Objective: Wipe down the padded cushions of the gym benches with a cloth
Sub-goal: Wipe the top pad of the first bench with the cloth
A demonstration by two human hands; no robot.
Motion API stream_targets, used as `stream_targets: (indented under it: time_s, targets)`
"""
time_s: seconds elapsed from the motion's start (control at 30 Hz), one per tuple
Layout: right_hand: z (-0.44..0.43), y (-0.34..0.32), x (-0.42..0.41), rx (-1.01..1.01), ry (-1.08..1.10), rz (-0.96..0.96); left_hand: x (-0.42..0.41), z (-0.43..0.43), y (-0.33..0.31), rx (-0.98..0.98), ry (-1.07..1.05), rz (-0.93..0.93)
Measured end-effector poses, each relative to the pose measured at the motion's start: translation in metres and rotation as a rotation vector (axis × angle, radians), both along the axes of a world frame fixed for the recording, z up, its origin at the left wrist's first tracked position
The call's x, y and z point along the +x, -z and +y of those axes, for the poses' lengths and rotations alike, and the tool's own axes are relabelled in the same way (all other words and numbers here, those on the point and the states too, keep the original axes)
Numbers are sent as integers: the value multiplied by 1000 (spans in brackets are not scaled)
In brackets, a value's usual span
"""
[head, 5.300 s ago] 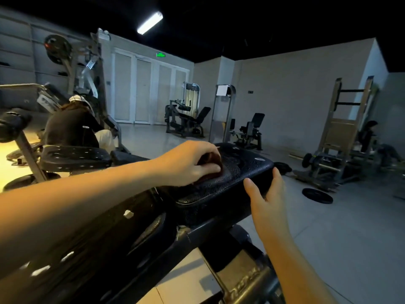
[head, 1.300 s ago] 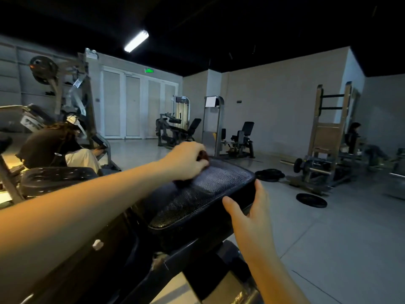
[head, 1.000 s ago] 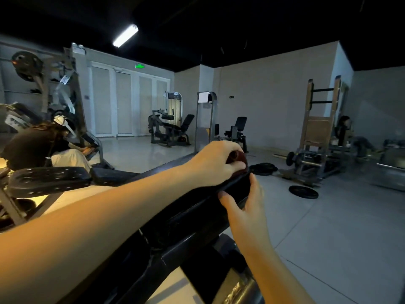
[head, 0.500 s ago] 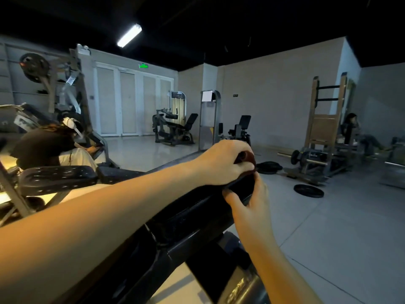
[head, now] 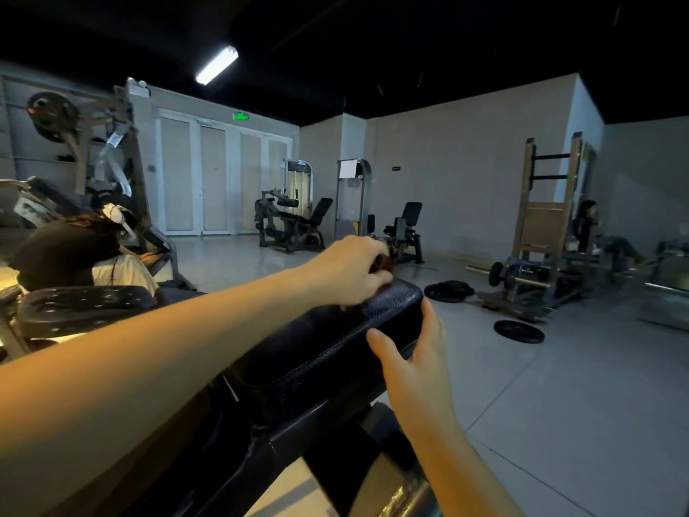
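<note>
Gripping a dark cloth [head: 383, 263], left hand [head: 350, 275] presses cushion [head: 320, 352]; right hand [head: 415, 361] clasps its edge.

Head view, forward-down, close over bench cushion [head: 317, 352]

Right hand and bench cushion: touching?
Touching. Head view: the right hand grips the far end of the cushion, thumb on its side face, fingers curled round the edge.

Grey tiled floor [head: 559, 397], beige walls [head: 466, 173], 1 ceiling strip light [head: 217, 65], black weight plate [head: 519, 331] lying flat.
</note>
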State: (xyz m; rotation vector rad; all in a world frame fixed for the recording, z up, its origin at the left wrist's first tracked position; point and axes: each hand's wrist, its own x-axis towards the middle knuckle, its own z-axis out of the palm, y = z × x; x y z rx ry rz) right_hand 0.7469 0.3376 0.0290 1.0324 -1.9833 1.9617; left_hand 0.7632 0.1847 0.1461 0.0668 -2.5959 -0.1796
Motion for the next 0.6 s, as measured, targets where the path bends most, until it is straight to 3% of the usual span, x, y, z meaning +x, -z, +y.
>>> stream_targets:
  time_s: [0.1, 0.17, 0.3, 0.4, 0.6]
  targets:
    - [1, -1, 2, 21, 14, 7, -2, -49, -5, -39, -325, -64]
    - [2, -3, 2, 31, 16, 14, 0, -58, -5, -7, -379, -63]
    - [2, -4, 2, 29, 19, 9, 14, -8, 3, 141, -29, 55]
    - [2, -2, 1, 8, -21, -22, 27, 11, 13, 101, 139, 54]
    - [2, -1, 1, 20, -14, 5, 27, -82, 5, 63, -373, -27]
